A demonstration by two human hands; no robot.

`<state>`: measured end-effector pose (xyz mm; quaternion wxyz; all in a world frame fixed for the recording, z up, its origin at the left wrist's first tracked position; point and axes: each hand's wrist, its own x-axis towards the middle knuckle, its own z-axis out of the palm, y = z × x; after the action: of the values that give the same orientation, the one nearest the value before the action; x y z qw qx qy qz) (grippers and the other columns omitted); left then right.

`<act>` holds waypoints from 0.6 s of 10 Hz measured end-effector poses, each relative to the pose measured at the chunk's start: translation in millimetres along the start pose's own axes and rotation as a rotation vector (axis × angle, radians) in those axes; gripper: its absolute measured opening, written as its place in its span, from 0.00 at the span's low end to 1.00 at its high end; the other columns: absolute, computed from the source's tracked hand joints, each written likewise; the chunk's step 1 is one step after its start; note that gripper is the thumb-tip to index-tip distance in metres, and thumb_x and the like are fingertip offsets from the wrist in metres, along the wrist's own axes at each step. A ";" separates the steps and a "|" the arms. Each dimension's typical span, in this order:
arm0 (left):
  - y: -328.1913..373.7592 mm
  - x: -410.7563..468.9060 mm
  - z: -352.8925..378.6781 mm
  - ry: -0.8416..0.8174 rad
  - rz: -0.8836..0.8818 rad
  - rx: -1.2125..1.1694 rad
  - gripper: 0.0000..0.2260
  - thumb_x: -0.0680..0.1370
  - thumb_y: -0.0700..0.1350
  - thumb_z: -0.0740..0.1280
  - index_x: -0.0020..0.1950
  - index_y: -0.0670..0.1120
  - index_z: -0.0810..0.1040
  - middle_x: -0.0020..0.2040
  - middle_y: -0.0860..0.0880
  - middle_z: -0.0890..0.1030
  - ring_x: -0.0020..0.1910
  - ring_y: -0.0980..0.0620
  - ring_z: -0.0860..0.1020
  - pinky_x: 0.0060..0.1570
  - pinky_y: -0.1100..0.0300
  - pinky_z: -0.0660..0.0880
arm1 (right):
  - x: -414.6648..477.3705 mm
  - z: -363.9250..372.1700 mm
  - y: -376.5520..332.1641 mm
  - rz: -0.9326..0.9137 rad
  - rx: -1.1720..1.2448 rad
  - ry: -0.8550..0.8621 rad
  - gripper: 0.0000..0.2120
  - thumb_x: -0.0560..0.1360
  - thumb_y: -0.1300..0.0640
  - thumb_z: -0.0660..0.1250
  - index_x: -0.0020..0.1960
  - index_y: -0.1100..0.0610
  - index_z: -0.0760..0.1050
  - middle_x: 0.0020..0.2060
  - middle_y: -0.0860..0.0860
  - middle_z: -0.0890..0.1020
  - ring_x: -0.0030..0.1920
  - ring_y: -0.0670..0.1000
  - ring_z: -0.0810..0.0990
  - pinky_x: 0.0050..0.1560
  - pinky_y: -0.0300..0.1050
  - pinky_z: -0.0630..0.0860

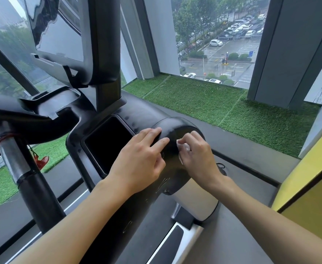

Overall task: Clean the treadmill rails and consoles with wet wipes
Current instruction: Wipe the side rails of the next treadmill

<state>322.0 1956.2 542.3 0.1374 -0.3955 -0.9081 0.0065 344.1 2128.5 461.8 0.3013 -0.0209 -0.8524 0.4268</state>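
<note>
White wipe (pixel 183 147) pinched by right hand (pixel 198 156); left hand (pixel 140 161) flat on console (pixel 179 127).

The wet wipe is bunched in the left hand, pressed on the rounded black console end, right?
No: the head view shows the wet wipe bunched in the right hand, pressed on the rounded black console end. The left hand holds nothing.
</note>
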 end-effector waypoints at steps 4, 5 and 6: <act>0.2 0.3 -0.1 -0.008 -0.003 0.004 0.23 0.75 0.47 0.57 0.66 0.44 0.79 0.67 0.41 0.77 0.66 0.42 0.73 0.66 0.49 0.73 | -17.9 2.7 -4.9 0.094 0.018 -0.021 0.04 0.74 0.68 0.66 0.44 0.60 0.74 0.41 0.50 0.73 0.37 0.47 0.70 0.38 0.37 0.64; 0.2 0.3 0.0 -0.009 -0.003 0.002 0.23 0.75 0.47 0.57 0.66 0.43 0.79 0.67 0.41 0.77 0.66 0.42 0.74 0.66 0.49 0.73 | -27.5 2.1 -8.4 0.023 0.052 -0.075 0.03 0.75 0.67 0.66 0.44 0.61 0.75 0.41 0.51 0.73 0.36 0.47 0.70 0.37 0.34 0.67; 0.1 -0.1 -0.1 -0.006 -0.007 0.007 0.22 0.75 0.47 0.57 0.66 0.44 0.79 0.67 0.41 0.77 0.66 0.42 0.74 0.67 0.48 0.73 | -27.6 3.0 -8.3 0.111 0.078 0.004 0.03 0.75 0.67 0.66 0.44 0.61 0.76 0.41 0.51 0.73 0.36 0.47 0.70 0.37 0.29 0.66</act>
<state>322.1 1956.2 542.4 0.1360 -0.3918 -0.9099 0.0104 366.9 2113.0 452.9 0.2794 -0.0572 -0.8320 0.4758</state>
